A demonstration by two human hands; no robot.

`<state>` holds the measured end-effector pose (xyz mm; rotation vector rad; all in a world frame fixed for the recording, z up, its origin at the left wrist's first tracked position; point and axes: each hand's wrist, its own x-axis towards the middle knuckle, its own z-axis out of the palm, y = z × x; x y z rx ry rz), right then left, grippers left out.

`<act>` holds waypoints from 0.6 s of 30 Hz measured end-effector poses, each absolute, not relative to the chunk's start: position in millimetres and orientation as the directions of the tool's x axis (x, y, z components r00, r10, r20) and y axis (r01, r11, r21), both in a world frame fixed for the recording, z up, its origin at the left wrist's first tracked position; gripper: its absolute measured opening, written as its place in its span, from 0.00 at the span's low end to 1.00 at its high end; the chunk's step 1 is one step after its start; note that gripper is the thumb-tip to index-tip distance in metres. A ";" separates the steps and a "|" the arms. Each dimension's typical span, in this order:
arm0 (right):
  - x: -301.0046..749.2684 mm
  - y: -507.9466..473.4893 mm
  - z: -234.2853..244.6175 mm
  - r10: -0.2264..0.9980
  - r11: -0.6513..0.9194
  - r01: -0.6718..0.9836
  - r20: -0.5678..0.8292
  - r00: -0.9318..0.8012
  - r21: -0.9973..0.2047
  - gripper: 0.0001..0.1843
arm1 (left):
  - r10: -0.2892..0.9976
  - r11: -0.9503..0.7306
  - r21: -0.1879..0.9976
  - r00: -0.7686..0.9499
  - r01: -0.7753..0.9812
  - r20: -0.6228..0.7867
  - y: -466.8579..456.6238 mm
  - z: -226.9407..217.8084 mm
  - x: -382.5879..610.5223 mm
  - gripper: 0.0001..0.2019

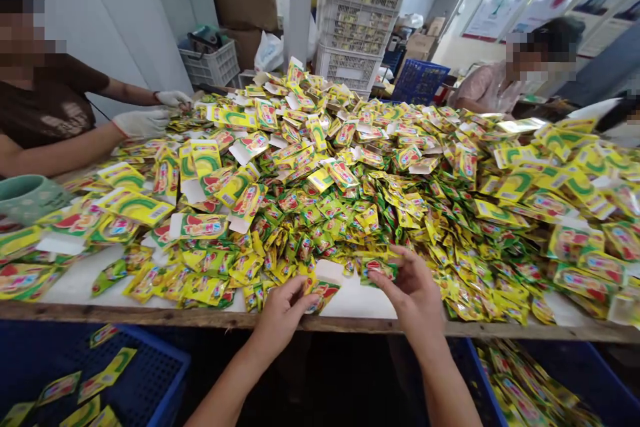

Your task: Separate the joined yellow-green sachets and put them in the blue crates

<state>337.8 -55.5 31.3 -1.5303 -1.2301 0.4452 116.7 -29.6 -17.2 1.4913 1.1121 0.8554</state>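
Note:
Near the table's front edge, my left hand [284,310] grips a small yellow, green and red printed carton [325,288] whose white end flap stands open. To its right, my right hand [413,287] pinches a small green candy sachet [379,270] between thumb and fingers. The sachet and the carton are apart. Behind both hands lies a heap of loose yellow and green sachets [310,220]. Many flat cartons with open white flaps [203,225] are piled on and around that heap.
A wooden edge [225,319] borders the white tabletop. Below it sit blue crates with cartons, one at left [165,363] and one at right [487,380]. A green mug [35,199] stands far left. Gloved co-worker's hands [143,123] work at left; another person [493,83] sits back right.

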 end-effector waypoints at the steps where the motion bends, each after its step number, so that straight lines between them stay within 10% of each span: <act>1: 326.0 -56.3 38.8 0.854 0.201 0.475 0.391 0.343 -0.857 0.15 | 0.946 -0.032 0.981 0.321 0.194 -0.033 -29.2 -17.3 116.7 0.12; 6: 290.9 -50.5 48.6 0.860 0.421 0.638 0.507 -0.056 -0.645 0.06 | 0.947 -0.028 0.985 0.320 0.170 -0.028 -28.2 -18.7 115.2 0.13; 18: 291.4 -49.2 24.1 0.789 0.523 0.695 0.589 -0.175 -0.493 0.17 | 0.929 -0.043 0.991 0.369 0.125 -0.007 -27.7 -17.5 113.5 0.12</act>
